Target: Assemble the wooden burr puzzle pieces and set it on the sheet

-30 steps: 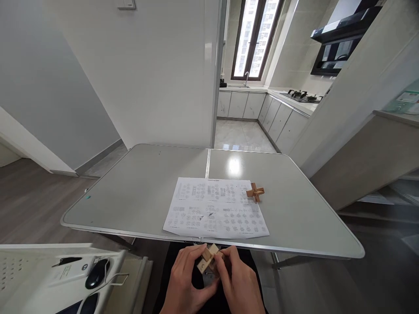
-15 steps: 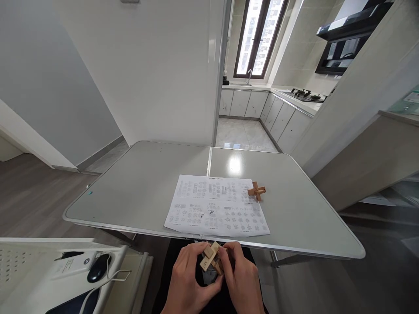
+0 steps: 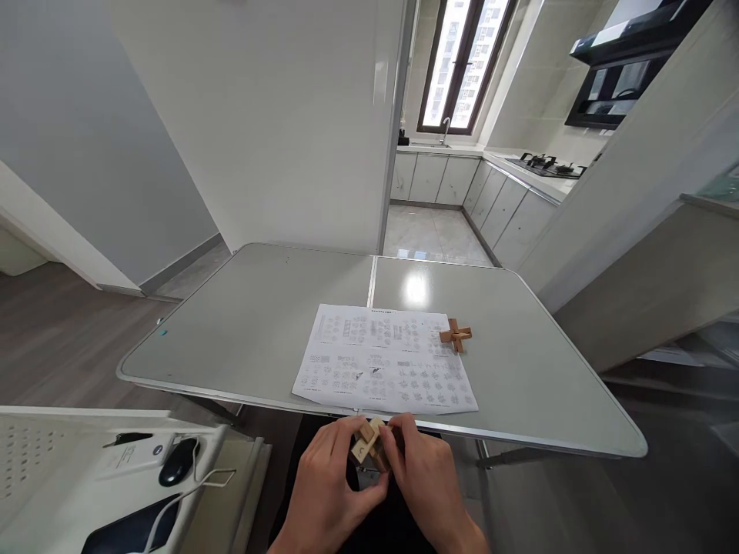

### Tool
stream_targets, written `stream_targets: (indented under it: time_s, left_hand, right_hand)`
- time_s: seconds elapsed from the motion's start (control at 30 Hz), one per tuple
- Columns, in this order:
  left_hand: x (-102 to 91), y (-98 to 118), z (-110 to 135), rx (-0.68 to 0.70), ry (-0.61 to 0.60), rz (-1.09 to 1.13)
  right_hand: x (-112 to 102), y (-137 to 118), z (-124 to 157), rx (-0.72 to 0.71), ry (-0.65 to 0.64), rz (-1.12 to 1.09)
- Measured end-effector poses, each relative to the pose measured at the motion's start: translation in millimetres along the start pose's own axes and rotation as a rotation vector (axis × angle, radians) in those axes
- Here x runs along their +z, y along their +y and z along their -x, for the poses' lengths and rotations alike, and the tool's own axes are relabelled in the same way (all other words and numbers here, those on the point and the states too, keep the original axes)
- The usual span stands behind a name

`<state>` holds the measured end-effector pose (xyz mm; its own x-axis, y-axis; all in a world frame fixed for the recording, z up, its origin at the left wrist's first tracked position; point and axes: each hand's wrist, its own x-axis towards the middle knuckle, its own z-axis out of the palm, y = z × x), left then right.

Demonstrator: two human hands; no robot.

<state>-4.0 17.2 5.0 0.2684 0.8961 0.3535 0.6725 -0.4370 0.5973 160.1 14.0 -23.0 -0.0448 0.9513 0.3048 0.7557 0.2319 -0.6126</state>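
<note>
Between both hands, just off the table's near edge and above my lap, is a light wooden burr puzzle point(image 3: 366, 445) of interlocking notched blocks. My left hand point(image 3: 329, 477) grips it from the left, thumb underneath and fingers on top. From the right, my right hand point(image 3: 424, 477) pinches it, its fingers hiding that side of the blocks. On the table lies a printed instruction sheet point(image 3: 386, 362) with rows of small diagrams. A darker, cross-shaped wooden puzzle point(image 3: 456, 335) rests over the sheet's right edge.
The grey folding table point(image 3: 248, 323) has a metal rim and a centre seam. At the lower left a white cart point(image 3: 51, 492) holds a black mouse point(image 3: 178, 462), a dark phone point(image 3: 132, 531), a white box point(image 3: 135, 454) and a cable point(image 3: 190, 490). A kitchen lies beyond the doorway.
Both hands and the wooden puzzle sit slightly higher in view, and my right hand has closed further over the puzzle's right side. The camera view has shifted a little.
</note>
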Motion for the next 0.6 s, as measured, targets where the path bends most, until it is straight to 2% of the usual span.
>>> stream_targets:
  time_s: [0.17, 0.47, 0.6]
  left_hand:
    - [-2.3, 3.5, -3.5, -0.003, -0.039, 0.022]
    - [0.8, -0.3, -0.3, -0.012, -0.087, 0.025]
    - [1.3, -0.8, 3.0, -0.054, -0.15, 0.084]
  right_hand:
    - [-4.0, -3.1, -3.8, -0.039, -0.026, -0.076]
    - [-11.0, -12.1, -5.0, -0.006, -0.123, -0.153]
    - [-15.6, -13.0, -1.3, 0.041, -0.179, -0.228]
